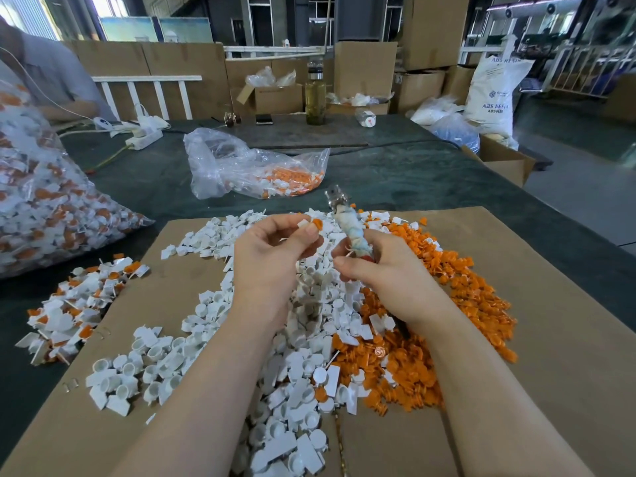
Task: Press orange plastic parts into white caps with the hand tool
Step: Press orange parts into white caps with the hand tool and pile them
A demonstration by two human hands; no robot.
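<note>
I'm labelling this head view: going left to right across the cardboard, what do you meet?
Small pile of assembled parts → loose white caps → left hand pinching a cap with an orange part → right hand gripping the hand tool → orange parts pile.

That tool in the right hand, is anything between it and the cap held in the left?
Nothing visible. The left hand pinches a white cap with an orange part, apart from the hand tool gripped by the right hand.

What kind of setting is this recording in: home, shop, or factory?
Most likely a small factory or workshop assembly bench: loose piles of white caps and orange parts on cardboard, an ABS resin sack, and stacked cardboard boxes behind.
</note>
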